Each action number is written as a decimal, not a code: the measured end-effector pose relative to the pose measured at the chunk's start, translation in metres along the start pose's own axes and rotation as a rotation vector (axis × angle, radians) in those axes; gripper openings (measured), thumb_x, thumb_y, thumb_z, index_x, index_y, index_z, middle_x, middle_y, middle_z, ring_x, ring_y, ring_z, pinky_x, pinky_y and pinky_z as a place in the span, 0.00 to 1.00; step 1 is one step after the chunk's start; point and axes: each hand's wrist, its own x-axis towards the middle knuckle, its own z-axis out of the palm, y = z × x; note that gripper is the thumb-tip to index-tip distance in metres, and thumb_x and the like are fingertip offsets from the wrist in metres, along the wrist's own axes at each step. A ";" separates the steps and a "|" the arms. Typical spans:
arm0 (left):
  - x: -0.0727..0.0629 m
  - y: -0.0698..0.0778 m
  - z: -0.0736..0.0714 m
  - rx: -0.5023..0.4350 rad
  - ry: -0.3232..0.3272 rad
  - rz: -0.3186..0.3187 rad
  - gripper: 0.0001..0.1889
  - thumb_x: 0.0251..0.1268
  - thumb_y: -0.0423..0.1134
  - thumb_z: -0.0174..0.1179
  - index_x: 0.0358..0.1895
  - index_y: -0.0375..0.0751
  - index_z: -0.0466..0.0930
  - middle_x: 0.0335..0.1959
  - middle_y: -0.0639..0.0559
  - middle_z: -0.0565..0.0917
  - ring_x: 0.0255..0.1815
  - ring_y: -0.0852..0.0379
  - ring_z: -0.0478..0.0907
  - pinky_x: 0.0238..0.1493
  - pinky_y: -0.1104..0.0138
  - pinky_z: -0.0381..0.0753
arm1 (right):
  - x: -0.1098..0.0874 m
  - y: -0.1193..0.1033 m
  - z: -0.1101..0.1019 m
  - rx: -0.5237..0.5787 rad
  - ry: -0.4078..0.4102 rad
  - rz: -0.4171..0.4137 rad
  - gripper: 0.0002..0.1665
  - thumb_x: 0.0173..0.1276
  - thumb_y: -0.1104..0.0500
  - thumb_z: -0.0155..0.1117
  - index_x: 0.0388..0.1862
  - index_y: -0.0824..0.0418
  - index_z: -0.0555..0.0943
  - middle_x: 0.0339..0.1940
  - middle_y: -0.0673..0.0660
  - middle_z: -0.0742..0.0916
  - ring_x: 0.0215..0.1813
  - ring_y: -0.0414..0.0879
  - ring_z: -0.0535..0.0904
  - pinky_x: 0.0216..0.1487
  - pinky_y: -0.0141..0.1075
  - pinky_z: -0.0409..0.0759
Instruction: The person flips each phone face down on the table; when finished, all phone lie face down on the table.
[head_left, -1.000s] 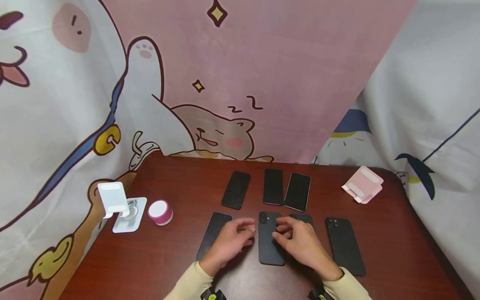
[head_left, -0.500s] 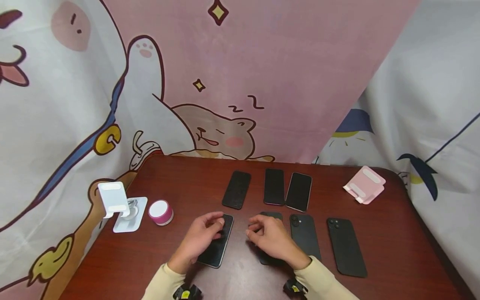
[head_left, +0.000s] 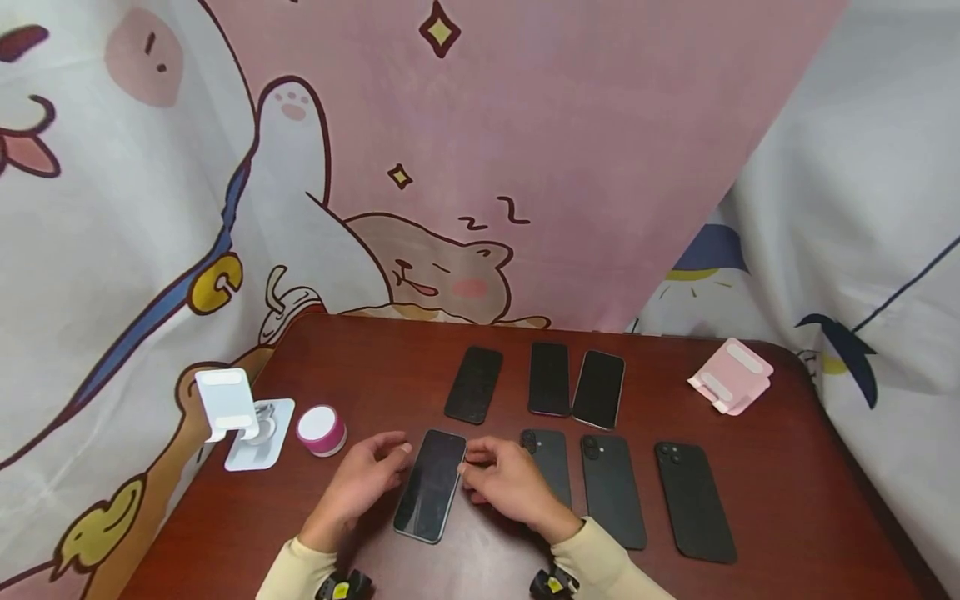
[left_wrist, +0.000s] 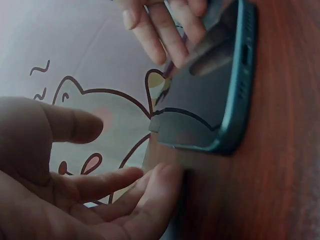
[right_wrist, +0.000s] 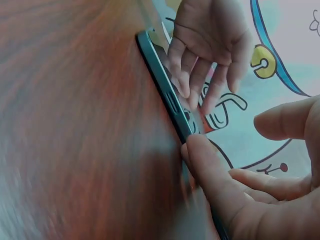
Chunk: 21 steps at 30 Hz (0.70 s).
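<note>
A smartphone (head_left: pixel 431 487) lies screen up on the table, with my hands on either side of it. To its left is my left hand (head_left: pixel 365 473), fingers loosely bent and holding nothing; in the left wrist view a gap shows between those fingers (left_wrist: pixel 150 202) and the phone (left_wrist: pixel 202 100). My right hand (head_left: pixel 512 482) is on the other side, its fingertips at the phone's right edge. A finger (right_wrist: pixel 202 160) touches that edge in the right wrist view, with the thumb apart. Close to the right hand lies a dark phone (head_left: pixel 553 467), back up, partly covered by it.
Two more phones lie back up to the right: one phone (head_left: pixel 613 492) and another phone (head_left: pixel 696 500). Behind are three screen-up phones, including a black phone (head_left: pixel 474 385). A white stand (head_left: pixel 258 433) and pink jar (head_left: pixel 322 430) stand left, a pink stand (head_left: pixel 731 377) right.
Both hands have moved left. My left hand passed over the screen-up phone to its left side. My right hand left the back-up phones and reached that phone's right edge. The phones stay in place.
</note>
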 end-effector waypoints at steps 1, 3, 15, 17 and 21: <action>0.001 0.000 0.000 -0.015 -0.009 -0.003 0.24 0.78 0.41 0.61 0.68 0.28 0.77 0.53 0.37 0.87 0.47 0.47 0.87 0.48 0.51 0.91 | 0.000 0.000 0.003 0.030 -0.002 0.004 0.31 0.74 0.57 0.69 0.70 0.74 0.76 0.64 0.73 0.84 0.47 0.53 0.91 0.38 0.40 0.91; 0.002 0.000 0.002 -0.040 -0.028 -0.015 0.24 0.78 0.41 0.61 0.68 0.28 0.77 0.53 0.36 0.86 0.48 0.47 0.87 0.49 0.50 0.91 | -0.001 0.000 0.006 0.082 0.002 0.016 0.32 0.74 0.59 0.69 0.71 0.74 0.74 0.66 0.74 0.83 0.50 0.54 0.91 0.40 0.41 0.92; 0.005 0.003 0.006 -0.035 -0.041 -0.027 0.23 0.78 0.42 0.61 0.65 0.26 0.79 0.52 0.37 0.85 0.47 0.49 0.84 0.50 0.49 0.91 | -0.006 0.004 0.017 -0.005 0.072 -0.088 0.28 0.71 0.61 0.70 0.65 0.75 0.79 0.61 0.73 0.87 0.51 0.55 0.91 0.48 0.35 0.89; 0.006 0.004 0.005 -0.046 -0.055 -0.023 0.23 0.78 0.40 0.60 0.66 0.26 0.79 0.52 0.37 0.85 0.47 0.49 0.84 0.49 0.50 0.90 | -0.007 0.002 0.017 -0.048 0.076 -0.092 0.28 0.71 0.60 0.70 0.65 0.73 0.79 0.61 0.71 0.87 0.51 0.54 0.91 0.49 0.35 0.89; 0.007 0.002 0.004 -0.133 -0.128 -0.013 0.23 0.79 0.36 0.57 0.68 0.23 0.75 0.54 0.34 0.86 0.49 0.46 0.87 0.49 0.48 0.91 | -0.009 0.001 0.019 -0.119 0.072 -0.108 0.29 0.71 0.58 0.71 0.66 0.71 0.80 0.63 0.69 0.86 0.52 0.52 0.91 0.50 0.36 0.89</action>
